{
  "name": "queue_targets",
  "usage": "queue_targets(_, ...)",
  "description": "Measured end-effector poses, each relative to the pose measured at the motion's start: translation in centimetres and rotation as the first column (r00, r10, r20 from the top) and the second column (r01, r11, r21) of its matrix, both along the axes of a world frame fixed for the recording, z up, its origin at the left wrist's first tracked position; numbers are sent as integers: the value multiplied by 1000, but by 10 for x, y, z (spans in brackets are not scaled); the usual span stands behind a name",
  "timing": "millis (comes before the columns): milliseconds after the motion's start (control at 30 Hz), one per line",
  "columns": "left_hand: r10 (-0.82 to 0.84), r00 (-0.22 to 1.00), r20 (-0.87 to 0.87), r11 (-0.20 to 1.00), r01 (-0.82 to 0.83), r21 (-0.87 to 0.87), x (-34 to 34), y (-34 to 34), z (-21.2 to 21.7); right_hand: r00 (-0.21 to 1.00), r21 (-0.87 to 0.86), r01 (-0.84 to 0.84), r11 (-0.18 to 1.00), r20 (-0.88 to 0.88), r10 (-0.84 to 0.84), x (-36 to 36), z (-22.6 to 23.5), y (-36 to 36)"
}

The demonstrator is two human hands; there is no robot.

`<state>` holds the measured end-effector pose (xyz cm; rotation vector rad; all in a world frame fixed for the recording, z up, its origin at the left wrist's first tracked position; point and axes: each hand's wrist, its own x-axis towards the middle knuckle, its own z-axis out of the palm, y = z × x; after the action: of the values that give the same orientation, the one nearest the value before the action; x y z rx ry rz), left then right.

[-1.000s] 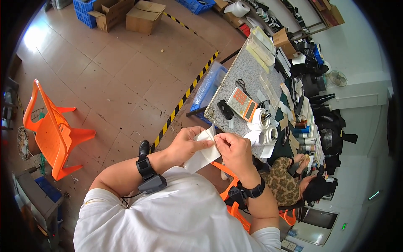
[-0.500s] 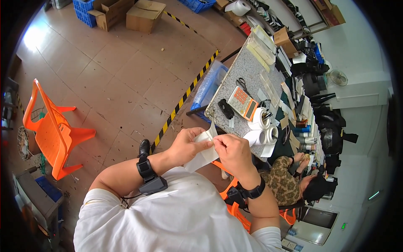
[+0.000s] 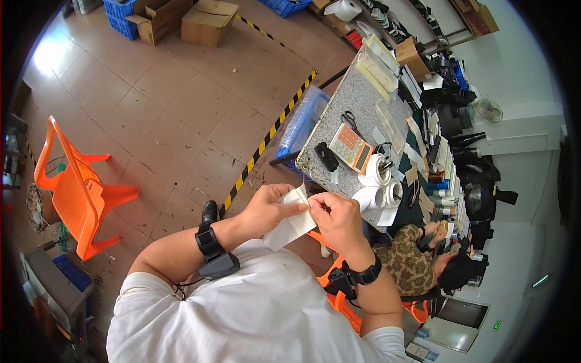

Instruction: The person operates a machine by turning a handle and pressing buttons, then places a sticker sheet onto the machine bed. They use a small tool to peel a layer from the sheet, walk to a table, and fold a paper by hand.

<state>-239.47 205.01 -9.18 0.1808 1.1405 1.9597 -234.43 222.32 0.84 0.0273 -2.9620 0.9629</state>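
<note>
A thin white sheet (image 3: 292, 227), paper or cloth, is held up in front of my chest between my two hands. My left hand (image 3: 266, 207) grips it from the left, thumb lying across its face. Close against the sheet's right edge, my right hand (image 3: 336, 215) has thumb and index finger pinched on the edge. A narrow pointed corner of the sheet sticks up above the fingers. Whatever lies behind the fingertips is hidden.
Ahead to the right, a speckled table (image 3: 318, 130) bears a calculator (image 3: 351, 147), scissors (image 3: 350, 121) and white rolls (image 3: 370, 196). A person in camouflage (image 3: 402, 257) sits at the right. An orange chair (image 3: 75, 193) stands left, cardboard boxes (image 3: 207, 24) far off.
My hands stay nearly in place, with the right fingers shifted slightly at the sheet's edge. The sheet's lower part has swung a little. The seated person's hands have moved slightly.
</note>
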Motion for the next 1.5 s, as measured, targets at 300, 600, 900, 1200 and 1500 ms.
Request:
queue_targets(300, -20, 999, 47, 998, 18, 58, -5, -1, 3, 997, -6, 35, 999, -70, -35, 2, 12, 0)
queue_targets(600, -62, 998, 32, 998, 61, 35, -3, -4, 4, 995, 134, -72, 988, -64, 81, 3, 9, 0)
queue_targets(900, -111, 969, -222, 977, 66, -205, -5, -2, 8, 992, 180, -119, 976, 55, 111, 1, 5, 7)
queue_targets(1200, -96, 943, -319, 960, 3, -279, -1, 1, 0, 994, 167, -111, 980, 30, 107, 1, -1, 5)
queue_targets(1500, -16, 963, -270, 984, -33, -176, 0, 0, 1, 986, 237, -89, 967, -115, 119, 9, -16, 1)
